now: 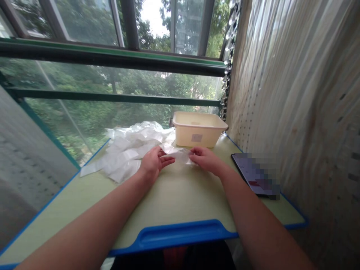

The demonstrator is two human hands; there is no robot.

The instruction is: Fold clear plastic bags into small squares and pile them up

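Between my hands a thin, whitish plastic bag (177, 153) stretches over the desk. My right hand (203, 158) pinches its right end between thumb and fingers. At the bag's left end is my left hand (155, 162), palm turned inward, its lower fingers stretched out and apart; the upper fingertips are partly hidden by the plastic. A loose heap of similar white bags (126, 148) lies just left of and behind my left hand. Behind my right hand stands a cream plastic bin (184, 135) with a small label on its front.
The pale green desk (180, 198) has a blue edge and a blue tray (182, 233) at the front. A phone (250, 174), partly pixelated, lies at the right. Windows with green bars rise behind the desk, and a sheer curtain (281, 93) hangs at the right.
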